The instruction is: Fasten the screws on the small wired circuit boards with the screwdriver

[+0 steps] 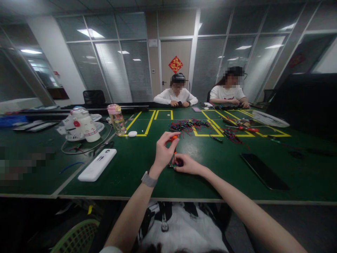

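My left hand (163,150), raised over the table's near middle, is closed round the orange handle of a screwdriver (175,153) that stands upright, its shaft pointing down. Below it, my right hand (188,164) rests on the green table (147,160) with its fingers closed on a small circuit board (172,166) with wires. The screwdriver's tip is at or just above this board; whether they touch is too small to tell. Beyond my hands lies a heap of small boards with red and black wires (188,124).
A white power bank (98,165) lies to the left, a black phone (263,171) to the right. Further back left stand a pink-lidded bottle (117,119) and a white spaceship-shaped object (79,123). Red-handled pliers (249,129) lie back right. Two people sit across the table.
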The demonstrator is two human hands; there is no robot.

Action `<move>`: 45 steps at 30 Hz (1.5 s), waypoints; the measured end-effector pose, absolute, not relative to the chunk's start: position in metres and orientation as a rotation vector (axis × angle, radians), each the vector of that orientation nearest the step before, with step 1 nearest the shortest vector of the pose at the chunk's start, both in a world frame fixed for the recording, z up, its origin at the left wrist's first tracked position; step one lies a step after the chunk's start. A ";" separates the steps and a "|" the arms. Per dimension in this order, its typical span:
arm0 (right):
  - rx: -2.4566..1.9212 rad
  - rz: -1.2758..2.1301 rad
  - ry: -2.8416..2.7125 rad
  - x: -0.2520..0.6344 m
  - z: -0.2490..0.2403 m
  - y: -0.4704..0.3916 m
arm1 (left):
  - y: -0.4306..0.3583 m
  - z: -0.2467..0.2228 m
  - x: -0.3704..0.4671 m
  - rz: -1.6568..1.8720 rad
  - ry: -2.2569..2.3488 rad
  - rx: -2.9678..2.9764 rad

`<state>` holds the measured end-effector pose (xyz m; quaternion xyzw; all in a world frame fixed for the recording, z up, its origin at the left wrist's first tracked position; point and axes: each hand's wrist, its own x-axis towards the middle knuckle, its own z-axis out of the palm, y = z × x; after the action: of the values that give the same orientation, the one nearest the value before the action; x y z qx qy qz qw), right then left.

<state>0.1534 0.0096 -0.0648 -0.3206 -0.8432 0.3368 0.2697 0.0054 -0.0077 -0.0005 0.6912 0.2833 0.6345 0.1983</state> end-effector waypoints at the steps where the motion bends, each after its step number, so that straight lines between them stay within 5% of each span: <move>1: -0.863 0.915 -2.270 0.153 -0.065 0.010 | -0.008 0.000 0.006 1.804 0.813 1.938; 45: -0.850 0.905 -2.335 0.163 -0.064 0.016 | -0.007 -0.001 0.004 1.830 0.911 2.043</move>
<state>0.1632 0.0155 -0.0642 -0.3116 -0.8558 0.3317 0.2459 0.0037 -0.0072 -0.0011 0.7013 0.3126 0.6283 0.1256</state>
